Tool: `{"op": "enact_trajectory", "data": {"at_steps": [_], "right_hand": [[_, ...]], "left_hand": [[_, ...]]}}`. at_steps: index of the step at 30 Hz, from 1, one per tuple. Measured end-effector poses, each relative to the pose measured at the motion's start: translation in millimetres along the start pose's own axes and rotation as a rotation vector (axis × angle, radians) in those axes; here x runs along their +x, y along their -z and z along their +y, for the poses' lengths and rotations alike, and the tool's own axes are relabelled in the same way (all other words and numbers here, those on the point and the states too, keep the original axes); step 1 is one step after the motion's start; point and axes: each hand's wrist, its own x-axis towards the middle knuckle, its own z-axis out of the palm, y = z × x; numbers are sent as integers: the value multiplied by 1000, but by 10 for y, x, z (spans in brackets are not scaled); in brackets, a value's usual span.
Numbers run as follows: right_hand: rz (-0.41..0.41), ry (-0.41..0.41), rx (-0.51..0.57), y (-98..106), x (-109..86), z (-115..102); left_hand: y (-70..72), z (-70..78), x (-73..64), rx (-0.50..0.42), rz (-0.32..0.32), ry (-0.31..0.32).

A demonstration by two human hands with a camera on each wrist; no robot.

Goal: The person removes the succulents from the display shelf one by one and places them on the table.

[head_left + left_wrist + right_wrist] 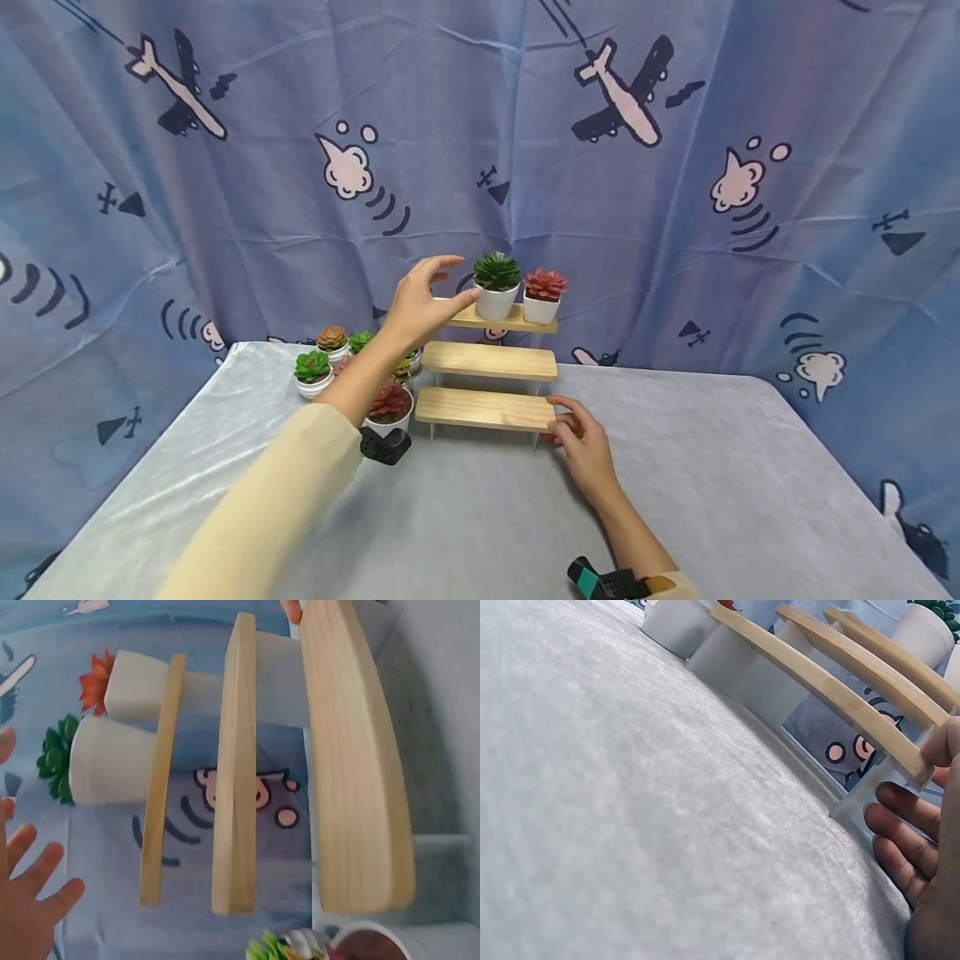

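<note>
A three-tier wooden display stand with clear supports stands on the cloth. Its top board carries a potted green succulent in a round white pot and a potted red succulent in a squarer one. My left hand is raised beside the green one, thumb and fingers spread and holding nothing; in the left wrist view its fingers are apart from the pot. At the right end of the lowest board, my right hand grips the edge, thumb at the board's end and other fingers below.
Left of the stand cluster several potted succulents, among them a green one, a brown one and a dark red one partly behind my left forearm. A blue curtain with printed aeroplanes hangs behind the cloth-covered table.
</note>
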Motion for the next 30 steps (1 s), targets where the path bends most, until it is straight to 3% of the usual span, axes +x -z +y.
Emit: {"op": "enact_trajectory", "data": {"at_steps": [4, 12, 22, 30], "right_hand": [[2, 0, -6, 12, -4, -2], [12, -6, 12, -51, 5, 29], [9, -6, 15, -100, 9, 11], [8, -8, -6, -5, 16, 28]], "left_hand": [[-158, 86, 127, 22, -31, -4], [-409, 151, 279, 89, -56, 56], [-483, 54, 323, 52, 33, 45], [-519, 94, 321, 14, 77, 24]]}}
